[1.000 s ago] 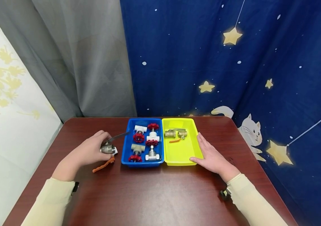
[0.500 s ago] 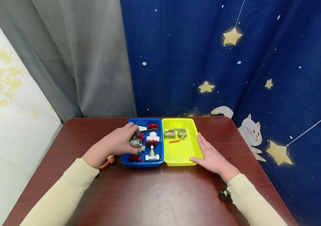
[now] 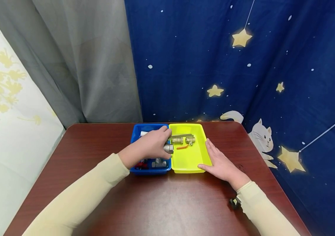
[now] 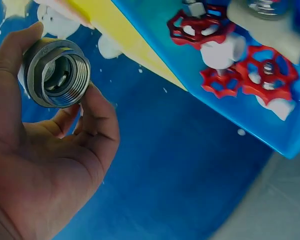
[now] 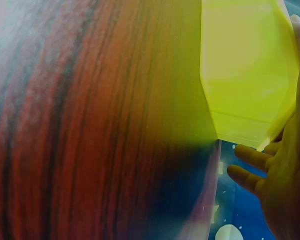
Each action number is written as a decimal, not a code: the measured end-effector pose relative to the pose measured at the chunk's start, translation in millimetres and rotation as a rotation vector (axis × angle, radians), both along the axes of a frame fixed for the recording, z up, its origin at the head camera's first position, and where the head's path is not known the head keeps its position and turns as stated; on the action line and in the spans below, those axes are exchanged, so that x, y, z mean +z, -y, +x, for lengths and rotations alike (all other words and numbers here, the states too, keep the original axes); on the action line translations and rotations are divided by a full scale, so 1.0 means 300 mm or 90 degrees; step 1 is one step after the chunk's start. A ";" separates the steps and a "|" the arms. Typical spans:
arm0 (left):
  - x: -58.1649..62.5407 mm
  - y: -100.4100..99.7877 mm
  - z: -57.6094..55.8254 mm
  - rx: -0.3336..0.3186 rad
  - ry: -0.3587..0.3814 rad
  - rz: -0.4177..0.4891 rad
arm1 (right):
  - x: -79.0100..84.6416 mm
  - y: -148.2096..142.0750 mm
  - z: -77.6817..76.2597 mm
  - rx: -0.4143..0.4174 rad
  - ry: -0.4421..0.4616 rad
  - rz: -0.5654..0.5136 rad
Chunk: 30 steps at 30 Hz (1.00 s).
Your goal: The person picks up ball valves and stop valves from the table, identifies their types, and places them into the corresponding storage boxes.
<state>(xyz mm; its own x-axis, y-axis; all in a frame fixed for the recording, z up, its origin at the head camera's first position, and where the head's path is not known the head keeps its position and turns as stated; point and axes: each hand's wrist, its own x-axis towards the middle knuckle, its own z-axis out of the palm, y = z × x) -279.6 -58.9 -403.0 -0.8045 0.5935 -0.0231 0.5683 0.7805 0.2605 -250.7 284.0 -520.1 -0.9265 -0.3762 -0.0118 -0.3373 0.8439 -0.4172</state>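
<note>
My left hand grips a metal ball valve above the right side of the blue tray, beside the yellow tray. Its grey lever reaches over the yellow tray. In the left wrist view the threaded opening of the ball valve faces the camera, thumb and fingers around the body. My right hand rests with straight fingers along the yellow tray's right rim. Inside that tray lie a brass valve and a smaller brass valve near an orange lever.
The blue tray holds several valves, partly hidden by my left hand; red handwheels show in the left wrist view. Both trays stand side by side on the dark wooden table. Behind it hangs a blue curtain.
My left hand has carried the ball valve rightward from the table's left side, across the blue tray to the yellow tray's edge. The left forearm now covers the orange-handled piece. My right hand stays put.
</note>
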 end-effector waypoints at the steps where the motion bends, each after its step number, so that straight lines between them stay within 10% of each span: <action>1: 0.000 -0.018 -0.006 0.000 0.002 -0.004 | 0.000 0.000 0.000 -0.001 0.001 -0.001; 30: -0.027 -0.271 -0.096 -0.015 0.049 -0.115 | -0.004 -0.003 -0.002 0.004 -0.014 -0.009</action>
